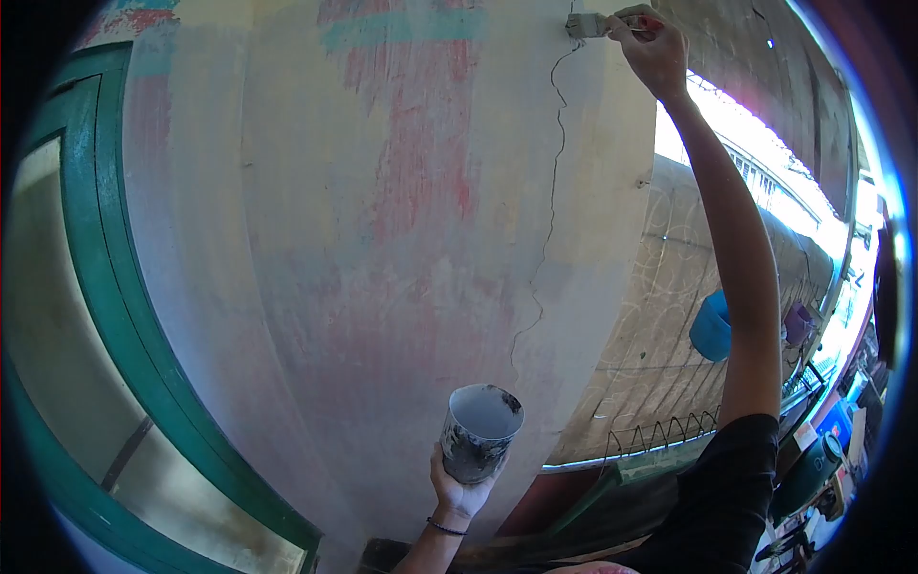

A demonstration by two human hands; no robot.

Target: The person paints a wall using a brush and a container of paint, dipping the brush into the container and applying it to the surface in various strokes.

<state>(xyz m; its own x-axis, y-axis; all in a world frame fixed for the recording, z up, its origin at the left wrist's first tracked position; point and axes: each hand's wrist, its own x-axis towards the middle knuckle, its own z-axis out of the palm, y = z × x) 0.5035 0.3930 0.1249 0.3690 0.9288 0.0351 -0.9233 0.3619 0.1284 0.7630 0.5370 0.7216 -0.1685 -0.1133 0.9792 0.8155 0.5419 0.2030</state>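
High up at the top right of the wall, my right hand (pixel 655 46) grips a paintbrush (pixel 586 26). Its bristles meet the wall (pixel 316 191) at the upper end of a long, jagged crack (pixel 553 206). Down low, my left hand (pixel 462 490) is wrapped around a paint-smeared cup (pixel 475 454) from below, fingers mostly hidden behind it. The cup is upright, tilted slightly toward me, with dark smears on its outside and rim. Pale inner walls show in it; I cannot make out how much it holds.
A green-framed door or window (pixel 110 210) stands on the left. Right of the wall's edge hang a blue bucket (pixel 710 327) and a smaller purple container (pixel 797 325), before a patterned sheet (pixel 660 316). A wire rack (pixel 660 435) sits below, with cluttered items at far right.
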